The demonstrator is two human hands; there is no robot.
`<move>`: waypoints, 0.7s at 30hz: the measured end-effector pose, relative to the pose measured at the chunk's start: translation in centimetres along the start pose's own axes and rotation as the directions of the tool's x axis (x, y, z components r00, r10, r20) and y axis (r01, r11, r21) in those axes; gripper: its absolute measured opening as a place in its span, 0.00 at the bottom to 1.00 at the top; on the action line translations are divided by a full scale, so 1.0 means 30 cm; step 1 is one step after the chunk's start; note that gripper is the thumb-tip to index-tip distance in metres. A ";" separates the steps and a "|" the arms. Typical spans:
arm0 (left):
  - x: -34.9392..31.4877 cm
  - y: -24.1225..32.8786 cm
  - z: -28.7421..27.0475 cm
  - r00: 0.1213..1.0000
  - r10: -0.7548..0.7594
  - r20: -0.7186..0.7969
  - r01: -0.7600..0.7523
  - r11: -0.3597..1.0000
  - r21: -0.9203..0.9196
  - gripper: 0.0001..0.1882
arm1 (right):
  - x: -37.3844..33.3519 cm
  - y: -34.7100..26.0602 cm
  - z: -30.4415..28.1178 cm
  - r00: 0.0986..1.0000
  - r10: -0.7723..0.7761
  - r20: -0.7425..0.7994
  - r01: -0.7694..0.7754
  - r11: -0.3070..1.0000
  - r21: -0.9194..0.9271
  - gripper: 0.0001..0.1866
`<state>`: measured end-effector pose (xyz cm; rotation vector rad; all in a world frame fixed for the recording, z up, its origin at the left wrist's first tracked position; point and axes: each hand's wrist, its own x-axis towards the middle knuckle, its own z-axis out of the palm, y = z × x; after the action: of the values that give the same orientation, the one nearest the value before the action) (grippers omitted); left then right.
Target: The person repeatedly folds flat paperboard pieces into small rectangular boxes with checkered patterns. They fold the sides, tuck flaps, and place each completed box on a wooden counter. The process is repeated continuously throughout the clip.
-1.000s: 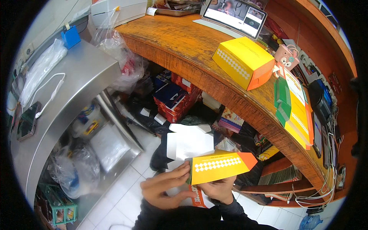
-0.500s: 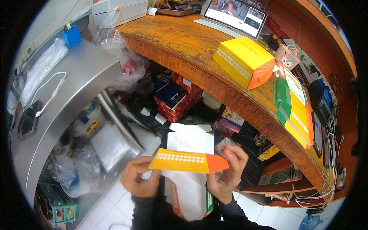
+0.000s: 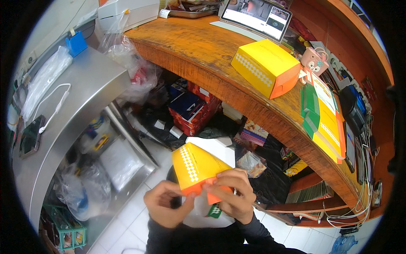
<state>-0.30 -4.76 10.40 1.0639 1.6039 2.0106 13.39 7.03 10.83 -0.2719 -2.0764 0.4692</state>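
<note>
A partly folded yellow carton (image 3: 196, 163) with a white diamond pattern and orange end flaps is between my hands, above my lap. My left hand (image 3: 167, 204) pinches its orange end at the lower left, thumb on the flap. On the other side, my right hand (image 3: 235, 194) grips the orange flaps with bent fingers. Beneath it on my lap lies another carton, white side up (image 3: 224, 153), with a green patterned flap (image 3: 215, 210) showing below; the yellow carton and my hands cover its middle.
On the wooden desk (image 3: 190, 44) stand a folded yellow box (image 3: 262, 63), a stack of flat cartons (image 3: 323, 125) and a tablet (image 3: 257, 17). At left, a metal counter (image 3: 91, 80) holds a phone (image 3: 31, 136) and a blue tape dispenser (image 3: 76, 42).
The yellow carton has turned from edge-on to show its broad yellow face, its orange end now toward me. Both hands have moved closer together onto that end.
</note>
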 end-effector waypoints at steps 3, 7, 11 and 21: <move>-0.002 0.008 -0.014 0.975 0.224 -0.003 -0.206 0.903 0.377 0.12 | 0.005 -0.001 0.000 0.988 0.153 -0.018 -0.148 0.975 0.164 0.11; -0.010 0.013 0.008 0.894 0.448 0.002 -0.364 0.725 0.585 0.12 | 0.006 -0.018 0.001 0.955 0.284 0.080 -0.295 0.899 0.323 0.13; -0.007 0.017 0.027 0.910 0.412 -0.043 -0.332 0.788 0.518 0.10 | 0.003 -0.039 0.019 0.968 0.247 0.037 -0.239 0.876 0.419 0.13; -0.015 -0.021 -0.014 0.991 0.105 0.087 -0.108 0.994 0.027 0.07 | 0.004 -0.069 0.013 0.982 0.184 -0.045 -0.151 0.904 0.401 0.15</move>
<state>-0.42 -5.18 9.62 1.2553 1.5710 1.9832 12.98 5.13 11.63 -0.2239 -1.8352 0.9534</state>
